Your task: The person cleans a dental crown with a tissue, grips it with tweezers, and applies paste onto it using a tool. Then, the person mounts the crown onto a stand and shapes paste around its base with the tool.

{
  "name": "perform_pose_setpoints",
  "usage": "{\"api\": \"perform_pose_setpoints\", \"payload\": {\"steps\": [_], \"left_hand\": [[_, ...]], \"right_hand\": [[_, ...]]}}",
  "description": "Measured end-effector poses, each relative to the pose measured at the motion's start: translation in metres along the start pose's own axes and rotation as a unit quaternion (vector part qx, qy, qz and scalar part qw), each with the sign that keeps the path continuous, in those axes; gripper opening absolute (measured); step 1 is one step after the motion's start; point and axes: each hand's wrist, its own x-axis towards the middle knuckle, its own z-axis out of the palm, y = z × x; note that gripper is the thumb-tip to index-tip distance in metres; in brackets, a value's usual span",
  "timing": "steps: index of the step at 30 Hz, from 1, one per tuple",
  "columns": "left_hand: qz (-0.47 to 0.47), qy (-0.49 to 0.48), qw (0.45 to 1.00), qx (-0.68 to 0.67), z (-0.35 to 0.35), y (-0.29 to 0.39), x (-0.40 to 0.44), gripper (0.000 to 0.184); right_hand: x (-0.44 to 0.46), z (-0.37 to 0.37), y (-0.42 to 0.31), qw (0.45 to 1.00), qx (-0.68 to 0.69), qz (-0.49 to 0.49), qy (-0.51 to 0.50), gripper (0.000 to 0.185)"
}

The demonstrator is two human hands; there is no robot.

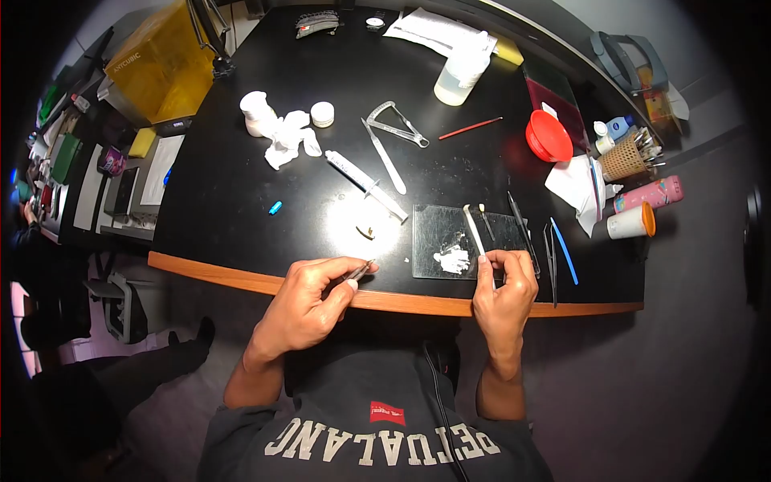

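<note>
At the table's front edge, my left hand pinches a small slim metal piece between thumb and fingers; its exact kind is unclear. My right hand grips a thin whitish spatula, pointing away from me over a glass slab. White paste is smeared on that slab, left of the spatula. A small dark-tipped brush-like tool lies at the slab's right. Just beyond my left hand rests a small curved golden piece, near a large syringe.
Dark tweezers and a blue stick lie right of the slab. Farther back are a caliper, a knife-like spatula, a red bowl, a bottle, crumpled tissue and a white jar.
</note>
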Motion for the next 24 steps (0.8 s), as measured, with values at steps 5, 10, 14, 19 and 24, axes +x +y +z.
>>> {"api": "perform_pose_setpoints", "payload": {"steps": [5,10,14,19,24], "left_hand": [[0.017,-0.013,1.000,-0.002,0.003,0.002,0.004,0.025],[-0.046,-0.001,0.999,-0.013,-0.004,0.010,0.000,0.022],[-0.035,0.016,0.999,-0.013,-0.005,0.006,0.000,0.025],[-0.053,-0.014,0.998,-0.018,0.002,0.004,-0.002,0.025],[-0.006,-0.016,1.000,-0.013,0.033,0.001,0.004,0.029]], "right_hand": [[-0.001,-0.003,0.001,0.999,-0.032,-0.022,0.010,0.006],[-0.002,-0.009,-0.004,0.998,-0.051,-0.020,-0.021,0.010],[0.001,-0.009,0.001,0.996,-0.052,-0.062,-0.031,0.011],[-0.005,-0.022,-0.001,0.999,-0.022,-0.011,-0.033,0.007],[-0.023,-0.039,-0.002,0.937,0.300,0.153,-0.098,0.005]]}}
